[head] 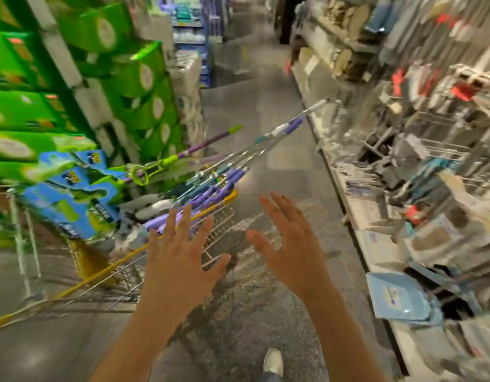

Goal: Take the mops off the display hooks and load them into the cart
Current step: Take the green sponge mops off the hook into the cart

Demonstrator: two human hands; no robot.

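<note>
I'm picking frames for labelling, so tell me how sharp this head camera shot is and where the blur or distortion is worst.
Head view: heavy motion blur smears the right-hand display shelves and the green boxes at left; both open hands and the mop handles in the yellow-rimmed wire cart are clearer; wide-angle bending tilts the aisle edges.

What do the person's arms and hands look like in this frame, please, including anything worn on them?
Both forearms are bare as far as the frame shows, with no sleeves in view. The left hand and right hand wear no gloves, and no rings, watch or wristband can be made out, though motion blur softens fine detail.
</note>
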